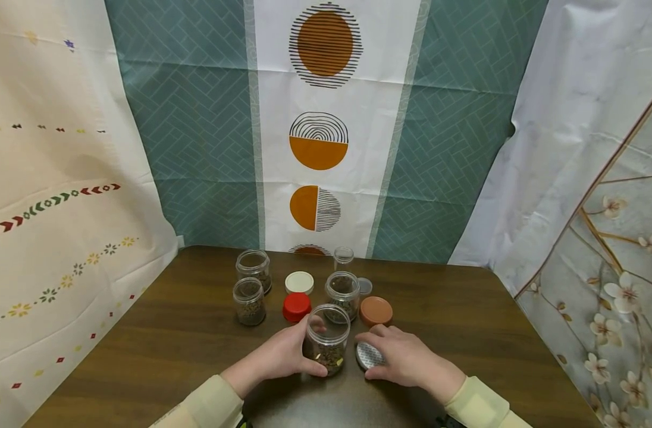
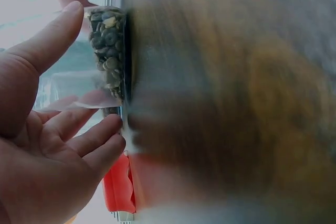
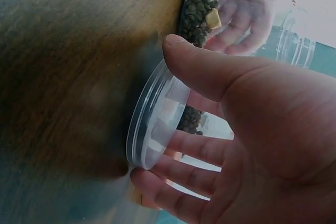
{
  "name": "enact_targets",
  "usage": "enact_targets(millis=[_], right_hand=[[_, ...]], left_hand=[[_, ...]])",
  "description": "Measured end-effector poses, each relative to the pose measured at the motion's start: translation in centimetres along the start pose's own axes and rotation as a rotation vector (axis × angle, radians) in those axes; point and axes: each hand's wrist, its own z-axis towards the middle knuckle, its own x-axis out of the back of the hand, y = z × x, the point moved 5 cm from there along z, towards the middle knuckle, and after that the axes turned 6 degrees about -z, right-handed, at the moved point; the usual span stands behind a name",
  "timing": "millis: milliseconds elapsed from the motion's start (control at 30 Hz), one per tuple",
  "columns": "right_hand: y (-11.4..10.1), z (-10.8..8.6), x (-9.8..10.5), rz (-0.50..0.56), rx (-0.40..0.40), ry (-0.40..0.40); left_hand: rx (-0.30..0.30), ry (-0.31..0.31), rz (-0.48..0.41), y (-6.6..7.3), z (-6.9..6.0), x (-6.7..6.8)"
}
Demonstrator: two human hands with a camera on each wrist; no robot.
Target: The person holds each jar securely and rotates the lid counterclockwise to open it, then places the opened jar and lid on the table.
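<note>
My left hand grips the side of a clear open-topped jar standing upright on the table. Dark seed-like pieces with a few pale bits fill its bottom. Thumb and fingers lie on opposite sides of the jar in the left wrist view. Just right of it, my right hand holds a round lid by its rim, low over the tabletop. From above the lid's face looks silvery and patterned; in the right wrist view its clear rim sits between thumb and fingers. Whether it touches the table I cannot tell.
Behind the hands stand a red lid, a cream lid, an orange-brown lid and a small grey lid. Another filled jar and a small jar are nearby. Two jars stand left.
</note>
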Motion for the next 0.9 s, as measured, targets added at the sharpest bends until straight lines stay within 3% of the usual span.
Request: enact_targets(millis=[533, 767, 900], right_hand=[[-0.1, 0.2, -1.0, -0.066, 0.003, 0.053], [0.3, -0.2, -1.3, -0.006, -0.035, 0.04], [0.5, -0.8, -0.8, 0.008, -0.051, 0.096]], left_hand=[[0.026, -0.027, -0.027, -0.6, -0.2, -0.3], [0.006, -0.015, 0.024, -0.8, -0.7, -0.1], [-0.005, 0.019, 0.086, -0.6, -1.3, 0.6]])
